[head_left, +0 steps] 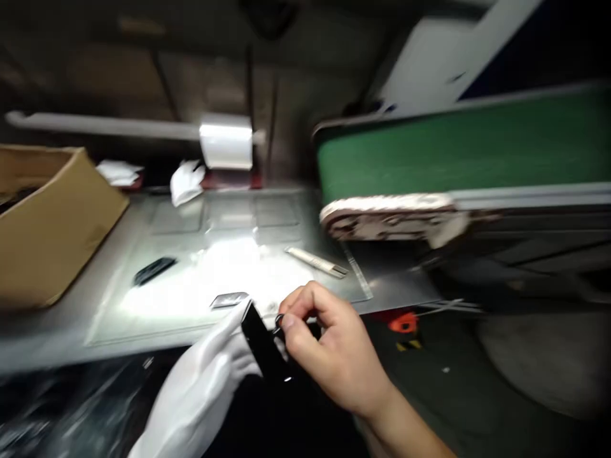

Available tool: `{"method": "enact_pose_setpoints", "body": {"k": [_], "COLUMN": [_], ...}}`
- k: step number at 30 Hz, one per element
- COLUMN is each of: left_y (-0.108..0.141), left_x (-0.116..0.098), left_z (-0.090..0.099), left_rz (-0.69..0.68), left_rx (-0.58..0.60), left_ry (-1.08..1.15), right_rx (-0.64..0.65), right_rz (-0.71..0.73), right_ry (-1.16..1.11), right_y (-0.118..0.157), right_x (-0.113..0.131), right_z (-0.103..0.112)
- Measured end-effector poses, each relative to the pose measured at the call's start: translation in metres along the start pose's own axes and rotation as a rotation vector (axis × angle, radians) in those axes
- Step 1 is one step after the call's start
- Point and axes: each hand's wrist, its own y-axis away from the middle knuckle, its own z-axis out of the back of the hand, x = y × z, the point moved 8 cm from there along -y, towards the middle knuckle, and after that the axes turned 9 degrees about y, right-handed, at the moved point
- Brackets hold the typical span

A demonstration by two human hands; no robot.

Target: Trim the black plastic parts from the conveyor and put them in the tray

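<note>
A metal worktop (33,346) is covered in large part by a clear sheet (114,318), and its middle is washed out by strong glare. The left end is taken up by an open cardboard box (52,242); along the back, a white roll (226,146) is carried on a horizontal bar. A dark oblong piece (154,271), a small flat piece (229,300) and a pale slim tool (316,261) are laid out on the sheet. To the right, a green conveyor belt (453,156) is seen above the floor, where an orange object (405,323) can be made out (much of the room is blurred).

The hands are brought close together at the worktop's near edge. A flat black piece (261,340) is gripped, tilted, by the white-gloved left hand (203,381). Just beside it, a small dark item (279,320) is pinched between thumb and forefinger of the bare right hand (334,350); whether the two parts are joined cannot be told.
</note>
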Motion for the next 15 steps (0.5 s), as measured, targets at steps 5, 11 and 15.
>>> {"method": "enact_pose_setpoints", "body": {"k": [5, 11, 15], "left_y": [0.054, 0.063, 0.064], "left_x": [0.044, 0.063, 0.057], "left_z": [0.008, -0.017, -0.024], "left_rz": [0.272, 0.306, 0.246], "left_rx": [-0.021, 0.130, 0.163], "left_ry": [0.724, 1.092, 1.136], "right_rx": [0.043, -0.012, 0.001], "right_rz": [-0.172, -0.194, -0.243], "right_ry": [-0.032, 0.003, -0.066], "right_y": [0.030, 0.053, 0.059], "right_x": [-0.044, -0.046, -0.045], "right_z": [-0.056, -0.049, -0.046]}}
